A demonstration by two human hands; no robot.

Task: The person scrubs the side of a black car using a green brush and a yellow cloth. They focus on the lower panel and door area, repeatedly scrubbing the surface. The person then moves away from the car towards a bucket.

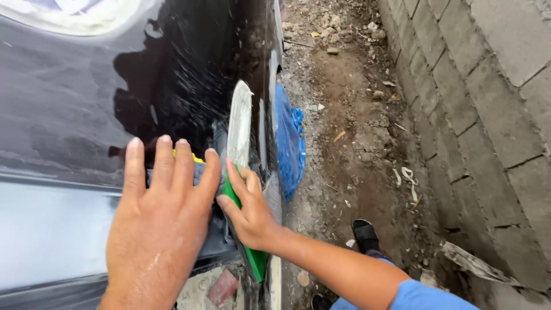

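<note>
I am pressing my left hand (158, 224), fingers spread, flat on the dark wet car panel (74, 109) while my right hand (249, 209) is gripping the green-handled squeegee (240, 135) at two o'clock, mid-wipe; continuing probably calls for steady blade contact.

Green-handled squeegee (241, 172) — pale blade upright against wet dark panel (74, 115).

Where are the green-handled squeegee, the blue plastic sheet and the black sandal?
green-handled squeegee (240, 123): head view, on its pale blade.
blue plastic sheet (288, 140): head view, on its crumpled middle.
black sandal (365, 232): head view, on its strap.
</note>
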